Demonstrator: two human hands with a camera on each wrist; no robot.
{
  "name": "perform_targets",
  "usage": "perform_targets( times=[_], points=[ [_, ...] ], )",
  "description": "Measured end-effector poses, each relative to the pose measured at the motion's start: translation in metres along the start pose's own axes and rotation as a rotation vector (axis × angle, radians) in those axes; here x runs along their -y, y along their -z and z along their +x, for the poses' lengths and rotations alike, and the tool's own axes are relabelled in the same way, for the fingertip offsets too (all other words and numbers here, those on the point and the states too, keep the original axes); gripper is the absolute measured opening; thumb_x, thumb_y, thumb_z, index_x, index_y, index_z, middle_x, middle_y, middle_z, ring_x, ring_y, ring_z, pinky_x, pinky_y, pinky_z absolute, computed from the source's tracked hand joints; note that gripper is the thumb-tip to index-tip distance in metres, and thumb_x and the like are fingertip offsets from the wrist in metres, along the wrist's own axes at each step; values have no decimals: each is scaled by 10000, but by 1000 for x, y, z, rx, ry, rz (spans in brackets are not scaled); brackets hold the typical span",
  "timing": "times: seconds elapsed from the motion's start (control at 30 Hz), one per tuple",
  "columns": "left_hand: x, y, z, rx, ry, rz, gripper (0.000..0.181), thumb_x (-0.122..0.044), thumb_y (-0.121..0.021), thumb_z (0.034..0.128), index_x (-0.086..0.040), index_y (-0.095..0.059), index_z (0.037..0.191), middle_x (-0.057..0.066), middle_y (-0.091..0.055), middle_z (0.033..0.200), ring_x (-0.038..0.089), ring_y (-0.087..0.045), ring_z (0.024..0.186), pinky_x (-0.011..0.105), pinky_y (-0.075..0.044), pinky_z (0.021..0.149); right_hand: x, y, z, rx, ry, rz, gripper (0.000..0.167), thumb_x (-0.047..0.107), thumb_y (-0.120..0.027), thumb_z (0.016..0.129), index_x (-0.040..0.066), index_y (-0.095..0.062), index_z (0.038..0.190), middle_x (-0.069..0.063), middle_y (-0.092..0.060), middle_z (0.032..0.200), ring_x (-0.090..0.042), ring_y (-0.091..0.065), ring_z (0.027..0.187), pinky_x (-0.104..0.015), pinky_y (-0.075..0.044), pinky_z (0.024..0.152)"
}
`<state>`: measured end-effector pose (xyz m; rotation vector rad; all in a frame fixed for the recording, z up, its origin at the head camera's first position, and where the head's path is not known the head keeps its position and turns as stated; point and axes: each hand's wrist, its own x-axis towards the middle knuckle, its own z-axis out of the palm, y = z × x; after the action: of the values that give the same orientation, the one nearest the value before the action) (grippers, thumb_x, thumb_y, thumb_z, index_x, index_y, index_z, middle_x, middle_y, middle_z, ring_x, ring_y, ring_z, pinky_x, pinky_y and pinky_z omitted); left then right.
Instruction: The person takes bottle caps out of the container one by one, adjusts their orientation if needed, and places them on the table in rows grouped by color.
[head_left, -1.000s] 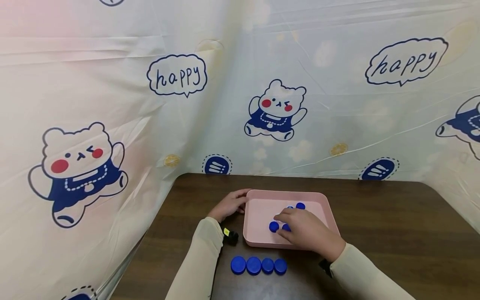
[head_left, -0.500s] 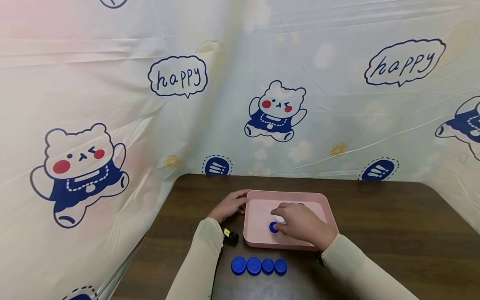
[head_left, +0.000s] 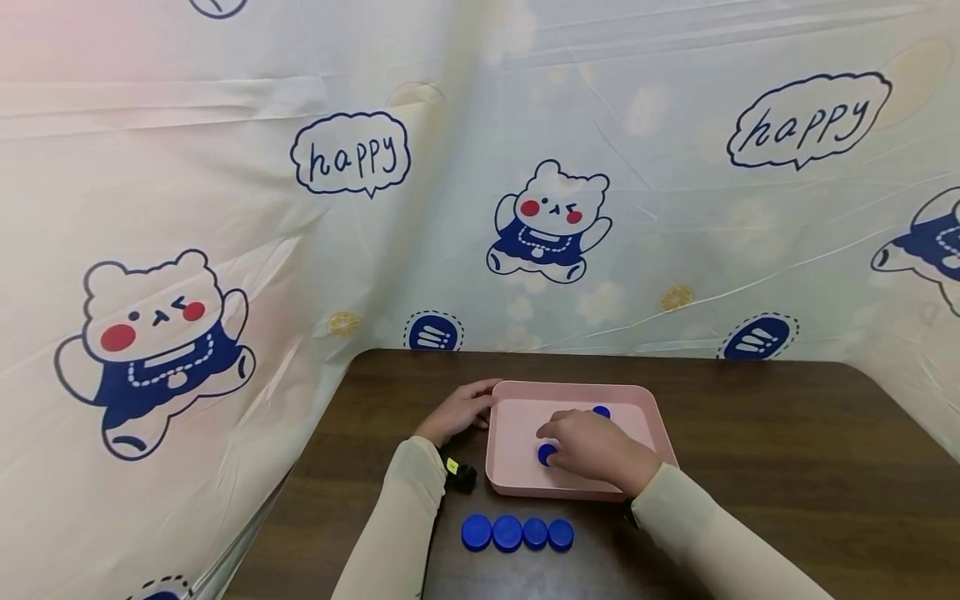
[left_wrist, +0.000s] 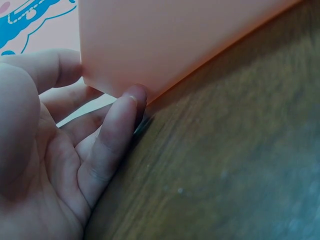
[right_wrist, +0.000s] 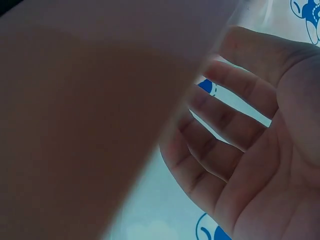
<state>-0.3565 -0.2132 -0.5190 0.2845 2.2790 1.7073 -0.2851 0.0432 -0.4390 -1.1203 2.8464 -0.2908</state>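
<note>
The left arm [head_left: 393, 529] extends forward to a left hand [head_left: 457, 411] with gently bent fingers, while the right arm [head_left: 712, 529] slants inward toward it, ending in a right hand [head_left: 597, 447] that sits a little nearer the body, back uppermost, thumb and forefinger apart.

From my remote place I see a dark brown, wood-grained desk [head_left: 765, 450] with rounded far corners. Behind the desk and along its two sides hangs a pale, wrinkled cloth [head_left: 465, 208]. Above the desk's far edge I find a printed bear [head_left: 551, 221] and two "happy" bubbles [head_left: 350, 154]. High to the desk's left, the light looks pinkish.
</note>
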Motion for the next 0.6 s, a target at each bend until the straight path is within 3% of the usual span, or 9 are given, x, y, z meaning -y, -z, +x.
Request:
perform_targets(
  times=[0.37,0.6],
  points=[
    [-3,-1,-2,-9,-2,7,446,-235,-507,1015,-167,-472,1454,86,-618,1158,226,-615,861,343,-539,739,-2,-8,2,22,44,-19,319,150,-750,822,112,-737,1139,-25,-702,1056,-177,-656,977,-375,-515,874],
    [-9,-2,-6,4,-8,15,449,-220,-499,1021,-134,-457,1460,117,-611,1168,225,-611,858,351,-534,750,-2,-12,2,31,28,-4,328,154,-755,826,121,-733,1152,-27,-702,1058,-191,-657,983,-396,-509,891]
  ],
)
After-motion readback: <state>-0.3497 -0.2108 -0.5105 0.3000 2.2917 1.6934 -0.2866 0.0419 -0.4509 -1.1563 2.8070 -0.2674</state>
